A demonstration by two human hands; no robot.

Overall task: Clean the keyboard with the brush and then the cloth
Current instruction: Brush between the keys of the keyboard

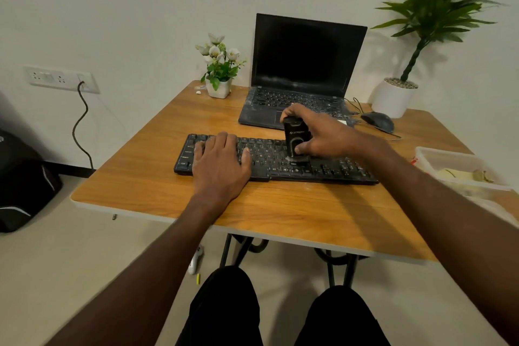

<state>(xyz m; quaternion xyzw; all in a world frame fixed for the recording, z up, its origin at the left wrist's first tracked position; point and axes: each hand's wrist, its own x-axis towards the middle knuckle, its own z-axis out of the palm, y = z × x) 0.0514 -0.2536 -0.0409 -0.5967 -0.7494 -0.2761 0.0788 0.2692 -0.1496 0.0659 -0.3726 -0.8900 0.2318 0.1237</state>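
Black brush point(296, 140) upright, clamped in right hand point(323, 132), bristles on mid keyboard point(323, 170), whose long axis runs left-right; left hand point(222, 161) lies flat, pinning its left end.

The keyboard point(275, 161) is lying on the table point(168, 191), under both hands. The left hand point(222, 160) is resting on its left end; the right hand point(323, 132) is holding the brush point(295, 140) upright on its middle keys. Behind the right hand, the laptop point(303, 70) is standing open, with the mouse point(377, 121) sitting right of that hand.
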